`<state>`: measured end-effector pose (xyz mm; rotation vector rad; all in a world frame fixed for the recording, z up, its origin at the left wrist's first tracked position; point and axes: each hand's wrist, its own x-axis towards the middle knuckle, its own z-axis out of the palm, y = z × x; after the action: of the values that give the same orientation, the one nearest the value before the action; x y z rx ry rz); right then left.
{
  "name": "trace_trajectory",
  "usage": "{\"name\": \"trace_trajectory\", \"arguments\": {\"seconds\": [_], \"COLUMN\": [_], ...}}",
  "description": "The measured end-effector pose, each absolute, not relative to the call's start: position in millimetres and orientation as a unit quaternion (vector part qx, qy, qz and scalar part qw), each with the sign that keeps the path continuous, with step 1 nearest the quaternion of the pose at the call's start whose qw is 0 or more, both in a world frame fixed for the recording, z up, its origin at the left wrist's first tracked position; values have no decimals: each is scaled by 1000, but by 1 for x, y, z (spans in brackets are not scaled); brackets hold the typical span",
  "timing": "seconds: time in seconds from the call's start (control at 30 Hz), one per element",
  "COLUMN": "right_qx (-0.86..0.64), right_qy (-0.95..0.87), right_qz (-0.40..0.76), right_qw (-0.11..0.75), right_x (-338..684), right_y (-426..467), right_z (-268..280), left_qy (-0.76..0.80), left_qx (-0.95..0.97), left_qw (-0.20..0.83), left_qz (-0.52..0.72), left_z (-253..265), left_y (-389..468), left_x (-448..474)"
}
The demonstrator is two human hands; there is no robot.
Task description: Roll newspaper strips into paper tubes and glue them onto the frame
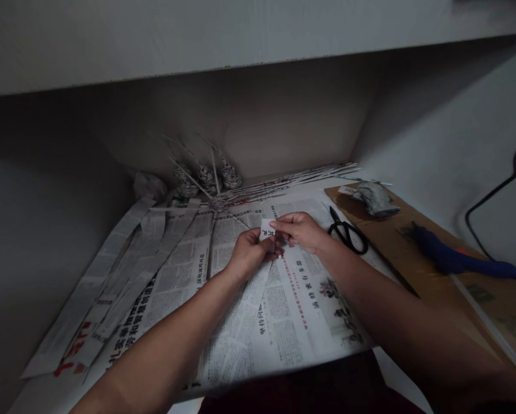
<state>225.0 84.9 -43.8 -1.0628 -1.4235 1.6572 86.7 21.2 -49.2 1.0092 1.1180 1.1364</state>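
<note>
Between my two hands is a small piece of newspaper [267,227] with large black characters, pinched over the middle of the table. My left hand [249,250] grips its lower left part, fingers curled around it. My right hand [299,231] pinches its upper right edge between thumb and fingers. Beneath both hands lie spread newspaper sheets [236,310]. Just right of my right hand rests a pair of black scissors [348,233]. Cut newspaper strips [111,276] lie fanned out at the left.
Thin rolled paper sticks [292,183] lie along the back, near several small woven paper pieces [206,177] and a crumpled bag [149,185]. At right, a cardboard sheet [413,259] carries a blue glue gun [460,259] with a cord and a grey wadded object [376,199]. Walls enclose the table; an overhang [240,40] crosses above.
</note>
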Motion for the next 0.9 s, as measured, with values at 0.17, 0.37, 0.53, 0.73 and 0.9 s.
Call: {"name": "trace_trajectory", "arguments": {"seconds": [0.17, 0.37, 0.53, 0.73, 0.9], "right_qx": [-411, -417, -415, -416, -400], "right_qy": [-542, -536, -533, -537, -554], "right_qz": [639, 638, 638, 638, 641], "right_qw": [360, 362, 370, 361, 351], "right_x": [223, 222, 220, 222, 225], "right_y": [85, 84, 83, 84, 86], "right_z": [-46, -44, -44, -44, -45], "left_qy": [494, 498, 498, 486, 487], "left_qx": [437, 435, 437, 446, 428], "left_qw": [576, 576, 575, 580, 588], "left_qz": [484, 480, 479, 478, 484], "left_z": [-47, -44, -46, -51, -51], "left_y": [20, 19, 19, 20, 20], "left_x": [88, 89, 89, 87, 86]}}
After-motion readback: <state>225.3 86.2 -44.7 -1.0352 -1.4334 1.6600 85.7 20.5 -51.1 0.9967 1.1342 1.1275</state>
